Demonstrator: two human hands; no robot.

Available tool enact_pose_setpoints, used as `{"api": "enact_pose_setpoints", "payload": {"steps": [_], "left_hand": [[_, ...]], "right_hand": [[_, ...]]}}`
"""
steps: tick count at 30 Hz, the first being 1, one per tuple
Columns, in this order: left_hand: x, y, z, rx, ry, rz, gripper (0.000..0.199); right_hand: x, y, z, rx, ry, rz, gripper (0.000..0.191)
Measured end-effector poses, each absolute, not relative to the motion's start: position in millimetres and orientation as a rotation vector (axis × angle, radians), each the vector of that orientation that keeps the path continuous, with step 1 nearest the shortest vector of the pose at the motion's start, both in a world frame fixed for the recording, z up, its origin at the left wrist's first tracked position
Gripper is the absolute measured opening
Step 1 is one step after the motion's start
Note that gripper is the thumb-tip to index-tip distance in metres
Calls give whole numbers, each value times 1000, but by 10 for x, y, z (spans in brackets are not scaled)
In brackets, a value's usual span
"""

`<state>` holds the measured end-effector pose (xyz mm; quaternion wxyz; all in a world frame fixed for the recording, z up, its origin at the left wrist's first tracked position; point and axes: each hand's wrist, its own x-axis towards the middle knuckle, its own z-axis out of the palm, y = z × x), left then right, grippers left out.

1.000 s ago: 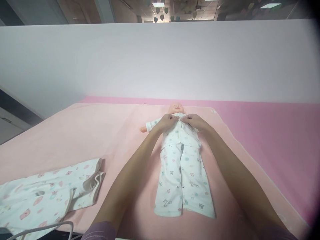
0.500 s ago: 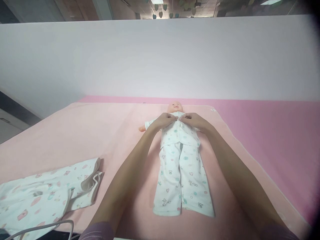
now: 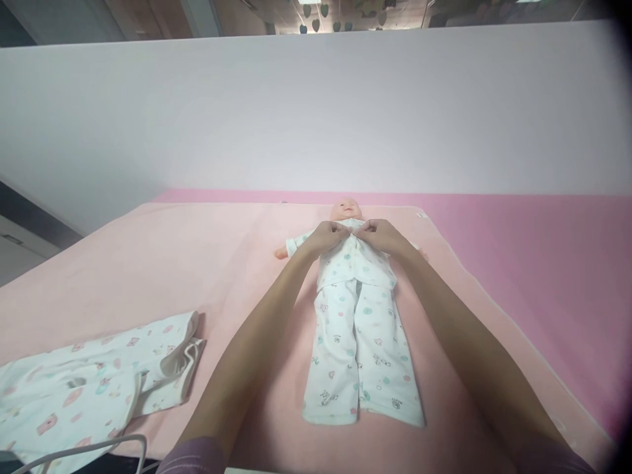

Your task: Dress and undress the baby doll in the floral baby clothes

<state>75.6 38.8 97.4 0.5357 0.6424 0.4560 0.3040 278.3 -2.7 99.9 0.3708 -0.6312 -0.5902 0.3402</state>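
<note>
A baby doll (image 3: 346, 209) lies on its back, its head toward the far edge. It wears a white printed top (image 3: 353, 263) and matching white trousers (image 3: 363, 355). Near the doll's neck, my left hand (image 3: 330, 237) pinches the upper front of the top from the left side. My right hand (image 3: 379, 235) pinches the same front from the right, its fingertips close to those of my left hand. The fingertips hide the exact spot of cloth between them. One doll hand (image 3: 281, 253) shows at the left.
Folded white printed cloth (image 3: 99, 375) lies at the lower left, with a grey cable (image 3: 89, 449) across its near corner. A peach sheet (image 3: 197, 263) covers part of the pink surface (image 3: 533, 263). Behind stands a white panel (image 3: 316, 118).
My right hand has risen very slightly and a little of the doll's other arm now shows beside my right wrist. Both hands remain at the front of the top.
</note>
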Motion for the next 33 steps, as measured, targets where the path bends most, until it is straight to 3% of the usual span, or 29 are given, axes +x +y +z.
{"api": "enact_pose_setpoints", "payload": {"steps": [5,14,26,33], "left_hand": [[763,375,1004,1616,1075,713,49],[817,361,964,1620,1062,781,52],[874,380,880,1698,1042,875,49],[872,389,932,1695,1146,875,38]], "right_hand": [[2586,-127,1057,-1724,-1506,571,11],[2658,-77,1057,-1754,-1395,823,13],[2437,-267,1100,-1797,-1683,292,9],[2647,-48,982,-1760,-1522,469,14]]}}
